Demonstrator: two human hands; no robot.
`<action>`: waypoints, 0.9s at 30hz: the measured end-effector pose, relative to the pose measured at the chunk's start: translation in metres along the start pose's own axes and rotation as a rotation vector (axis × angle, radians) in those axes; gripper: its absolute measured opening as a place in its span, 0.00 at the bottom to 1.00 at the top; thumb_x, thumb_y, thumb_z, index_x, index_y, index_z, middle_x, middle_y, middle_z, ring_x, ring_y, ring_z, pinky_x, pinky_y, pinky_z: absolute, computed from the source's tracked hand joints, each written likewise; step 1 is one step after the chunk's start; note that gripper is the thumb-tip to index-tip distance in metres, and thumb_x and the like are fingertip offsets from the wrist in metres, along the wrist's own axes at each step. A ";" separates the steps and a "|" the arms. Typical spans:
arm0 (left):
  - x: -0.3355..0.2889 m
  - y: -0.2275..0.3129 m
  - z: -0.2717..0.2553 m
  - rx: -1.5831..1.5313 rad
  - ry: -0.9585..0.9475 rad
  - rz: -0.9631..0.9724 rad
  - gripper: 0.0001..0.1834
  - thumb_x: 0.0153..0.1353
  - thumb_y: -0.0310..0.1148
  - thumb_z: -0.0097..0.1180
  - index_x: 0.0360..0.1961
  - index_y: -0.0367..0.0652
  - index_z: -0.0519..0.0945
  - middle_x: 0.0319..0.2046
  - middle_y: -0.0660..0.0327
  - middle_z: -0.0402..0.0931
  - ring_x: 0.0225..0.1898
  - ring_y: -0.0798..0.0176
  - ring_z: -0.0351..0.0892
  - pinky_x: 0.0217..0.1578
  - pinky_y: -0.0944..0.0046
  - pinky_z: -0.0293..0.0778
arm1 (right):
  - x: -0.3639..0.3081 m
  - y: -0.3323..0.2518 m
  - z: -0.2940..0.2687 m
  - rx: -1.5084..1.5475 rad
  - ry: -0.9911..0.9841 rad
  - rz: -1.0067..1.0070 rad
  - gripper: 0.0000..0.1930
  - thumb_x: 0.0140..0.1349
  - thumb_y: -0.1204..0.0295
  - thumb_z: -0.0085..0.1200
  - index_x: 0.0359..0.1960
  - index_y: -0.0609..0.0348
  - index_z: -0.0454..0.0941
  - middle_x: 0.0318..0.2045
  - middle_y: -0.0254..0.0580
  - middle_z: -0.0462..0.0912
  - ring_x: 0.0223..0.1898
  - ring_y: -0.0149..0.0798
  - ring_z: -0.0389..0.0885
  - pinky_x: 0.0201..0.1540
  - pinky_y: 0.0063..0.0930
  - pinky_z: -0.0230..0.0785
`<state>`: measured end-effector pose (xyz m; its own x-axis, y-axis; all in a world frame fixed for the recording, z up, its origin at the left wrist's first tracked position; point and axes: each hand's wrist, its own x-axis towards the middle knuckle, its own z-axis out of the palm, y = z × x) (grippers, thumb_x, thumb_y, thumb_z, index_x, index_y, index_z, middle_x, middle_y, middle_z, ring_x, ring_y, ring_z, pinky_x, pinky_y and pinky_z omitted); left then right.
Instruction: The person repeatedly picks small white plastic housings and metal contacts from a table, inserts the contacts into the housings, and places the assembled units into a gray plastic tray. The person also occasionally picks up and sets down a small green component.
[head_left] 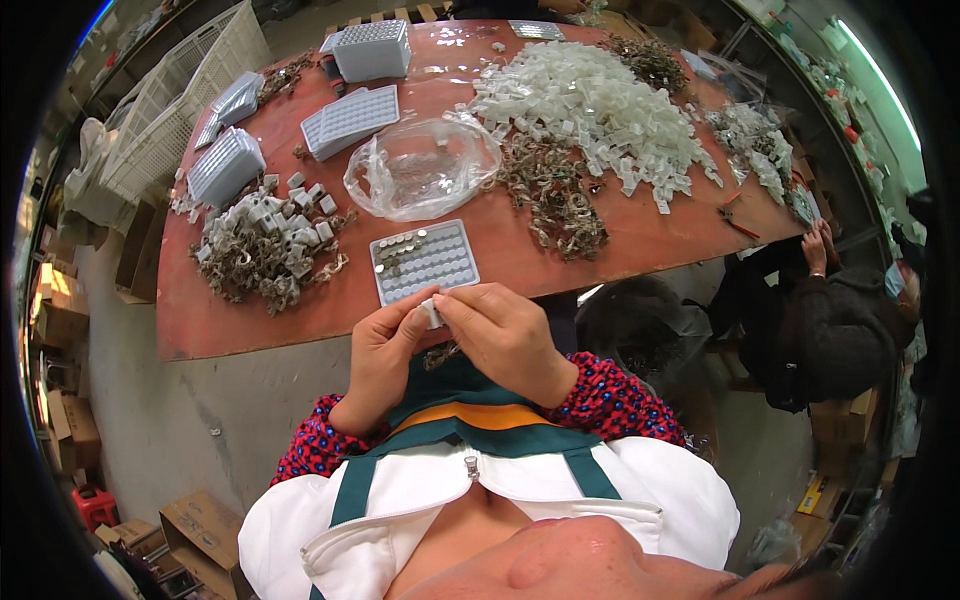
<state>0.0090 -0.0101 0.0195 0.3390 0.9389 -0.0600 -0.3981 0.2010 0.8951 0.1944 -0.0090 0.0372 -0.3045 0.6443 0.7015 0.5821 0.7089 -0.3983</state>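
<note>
Pinching a small white part between both hands, just at the near edge of the red surface. Left hand curled nearly closed, thumb and forefinger tips on the part's left side; right hand likewise closed down, fingertips on its right side, both hands touching each other over the part. Held just below the tray, a grey gridded one lying flat on the surface, with a few round pieces filling cells along its upper left rows and the other cells bare. Beyond the tray, a crumpled clear bag, lying open. Right of the bag, a brown tangle of wiry bits, and past that, further from the tray, a big white heap of small plastic pieces. Left of the tray, a mixed pile of white blocks and brown wiry bits. Further left and beyond, well apart from the tray, several stacked grey trays, some tilted, plus two more near the far edge. Red pliers far right of the tray, near the surface's right edge. Beside that edge, another person in a dark coat, one hand up at the surface's corner. White crates off the left side; cardboard boxes on the floor, low and left of the tray.
</note>
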 end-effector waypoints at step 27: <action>0.009 0.029 -0.049 -0.209 0.148 0.051 0.21 0.72 0.38 0.52 0.58 0.33 0.73 0.48 0.51 0.80 0.41 0.63 0.85 0.48 0.63 0.82 | -0.013 0.149 -0.078 -0.142 0.237 0.515 0.09 0.64 0.71 0.57 0.42 0.62 0.84 0.35 0.47 0.85 0.37 0.45 0.84 0.41 0.36 0.75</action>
<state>-0.0411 0.0175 0.0231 0.1917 0.9768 -0.0952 -0.5843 0.1915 0.7886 0.3433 0.0659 0.0149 0.2117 0.8021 0.5583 0.7110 0.2655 -0.6511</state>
